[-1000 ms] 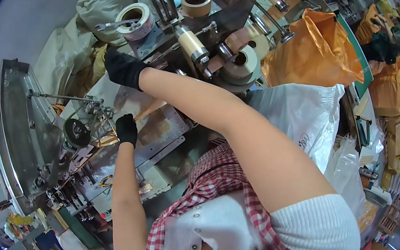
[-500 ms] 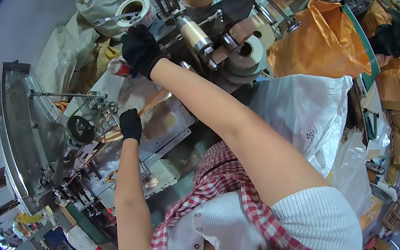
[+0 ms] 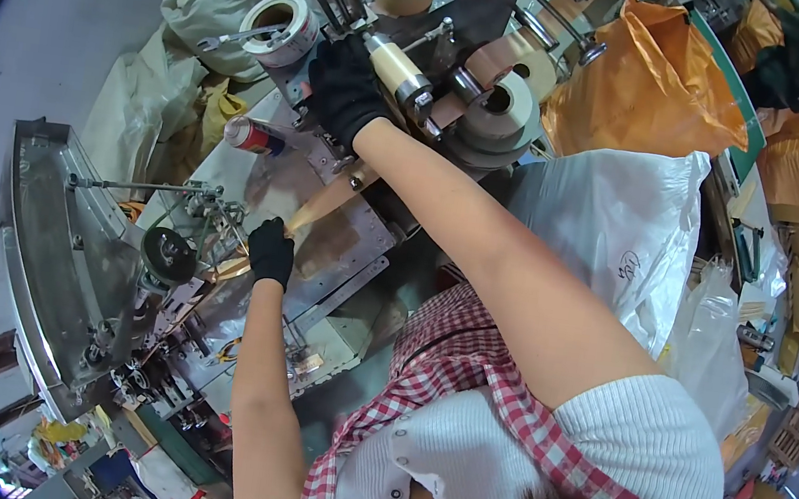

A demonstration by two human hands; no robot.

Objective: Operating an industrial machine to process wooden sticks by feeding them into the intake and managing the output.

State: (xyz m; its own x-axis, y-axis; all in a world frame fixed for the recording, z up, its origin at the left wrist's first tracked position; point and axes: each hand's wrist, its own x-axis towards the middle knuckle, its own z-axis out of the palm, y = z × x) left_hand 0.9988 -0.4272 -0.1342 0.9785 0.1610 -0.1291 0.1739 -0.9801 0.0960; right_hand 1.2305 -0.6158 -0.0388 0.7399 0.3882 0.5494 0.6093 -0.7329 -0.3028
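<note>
The left hand [image 3: 270, 253], in a black glove, was over the metal table [image 3: 343, 254] with its fingers curled in. The tan strip [image 3: 322, 207] lay right against it: one length slanted up and to the right from the knuckles toward the machine's rollers, and a tan piece showed on the hand's other side, toward the black wheel [image 3: 169, 255]. Whether the fingers pinched the strip could not be told, since the glove covered that spot.

The right hand [image 3: 348, 91], also black-gloved, was farther up, beyond the strip's upper end and just beside the cream roller [image 3: 395, 65]. Its fingertips were lost against the dark machine parts, so its grip could not be told.

A red-and-white can [image 3: 253, 136] was to the left of the right hand, apart from it, above the left hand in the view. Past the right hand, a wrench [image 3: 238, 36] rested across a white tape roll [image 3: 296, 42], with a brown tape roll [image 3: 402, 2] near it. Grey rolls [image 3: 512, 123] were right of the cream roller.
</note>
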